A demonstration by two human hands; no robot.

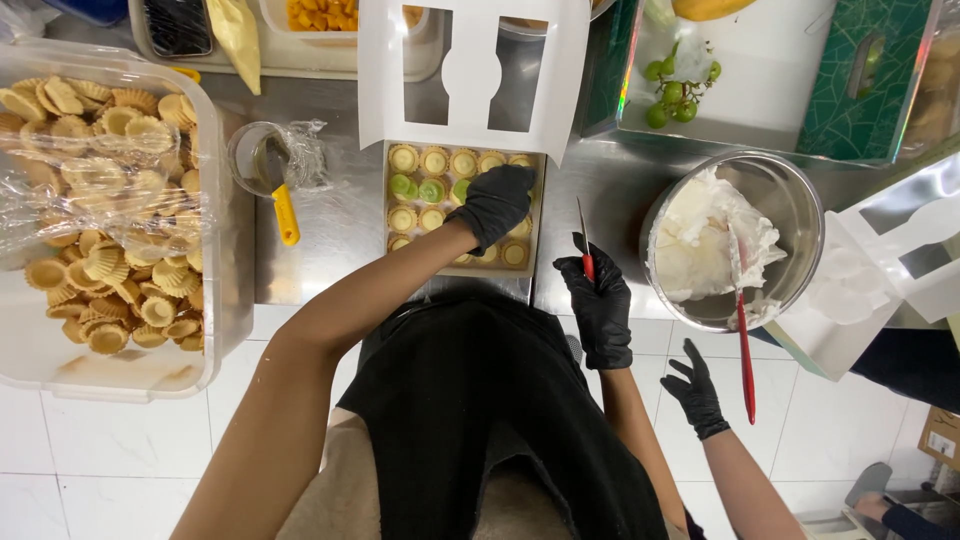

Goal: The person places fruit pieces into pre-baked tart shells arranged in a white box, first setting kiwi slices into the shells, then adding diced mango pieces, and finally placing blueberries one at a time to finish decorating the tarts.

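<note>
left hand (493, 203), black glove, reaches into the box (464, 207) on the steel surface (330, 225); fingers curled down over the tart shells (435, 161) at the box's right side. whether they pinch a shell, cannot tell. the box sits at the middle of the surface, lid (472, 70) standing open behind it. shells lie in rows; a few in the second row carry green pieces (431, 190).

right hand (598, 305), black glove, is clenched round a small knife (584, 243) with a red handle, blade pointing up, just right of the box and apart from it.

right of that, a metal bowl (790, 200) of white cream (700, 240), a red-handled spatula (741, 330) resting in it. another person's gloved hand (695, 392) hangs below the bowl, fingers spread, holding nothing.

left, a clear tub (110, 380) of empty shells under plastic film. between tub and box, a film-wrapped cup (262, 158) with a yellow-handled tool (285, 212). green grapes (675, 92) on a tray at the back.
</note>
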